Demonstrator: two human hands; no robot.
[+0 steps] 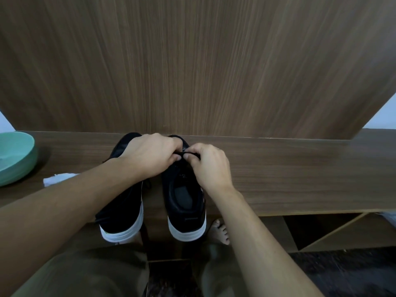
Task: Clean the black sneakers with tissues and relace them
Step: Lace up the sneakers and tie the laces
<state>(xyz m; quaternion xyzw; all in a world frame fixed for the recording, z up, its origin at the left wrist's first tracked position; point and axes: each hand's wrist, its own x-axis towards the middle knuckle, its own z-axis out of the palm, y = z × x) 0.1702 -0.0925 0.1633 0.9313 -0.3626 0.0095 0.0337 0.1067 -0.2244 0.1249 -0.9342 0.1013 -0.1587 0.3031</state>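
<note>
Two black sneakers with white soles are standing side by side on the wooden bench [300, 168], toes pointing toward twelve o'clock and heels hanging just over the near edge at six o'clock. The right sneaker [185, 202] is showing its open collar and dark insole. The left sneaker [123, 209] is lying partly under the person's left forearm, so its upper is mostly hidden.

Both hands are meeting over the front of the right sneaker. The left hand [152, 155] is reaching in from eight o'clock, its grip clenched, with fingertips pinching a black lace [188, 154]. The right hand [211, 166] is coming in from four o'clock, its grip likewise curled around the same lace, thumb and forefinger pinching it close to the left hand's fingers. The short stretch of lace is running taut between the two hands; where it enters the eyelets is hidden behind the fingers.

At nine o'clock from the sneakers, a crumpled white tissue [57, 179] is lying on the bench, partly covered by the left forearm. Farther toward nine o'clock, a green bowl [19, 159] is sitting at the frame's edge. A wood-grain panel [192, 61] is rising behind the bench at twelve o'clock. A bare foot [220, 231] is showing below the bench edge at five o'clock.
</note>
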